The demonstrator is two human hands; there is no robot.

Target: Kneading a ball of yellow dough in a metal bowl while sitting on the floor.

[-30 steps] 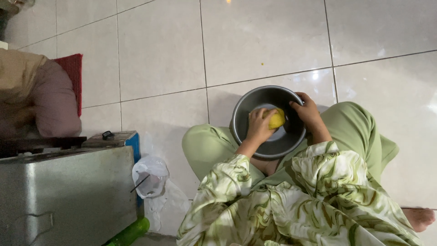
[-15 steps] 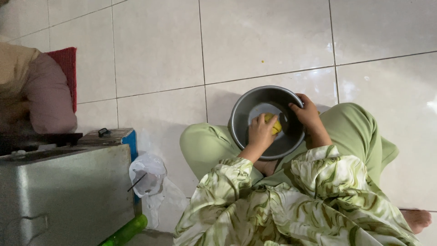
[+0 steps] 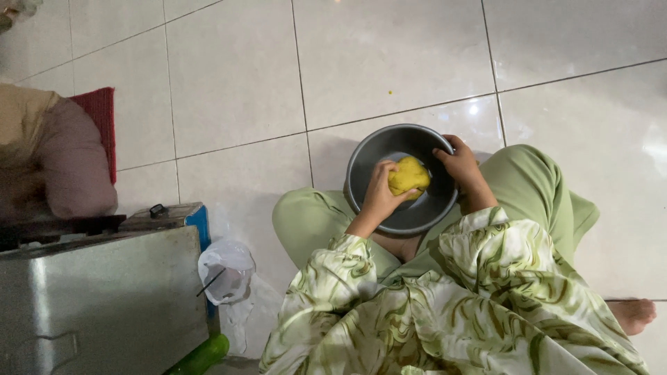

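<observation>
A person is sitting cross-legged on the tiled floor (image 3: 229, 76), holding a grey metal bowl (image 3: 368, 156) in the lap. The left hand (image 3: 381, 196) is curling its fingers against a yellow lump of dough (image 3: 408, 176) lying inside the bowl. The right hand (image 3: 458, 163) is gripping the bowl's far rim, its fingertips hidden over the edge. A metal box (image 3: 97, 305) is being cut off at the lower left, beside a white plastic bag (image 3: 226, 267).
</observation>
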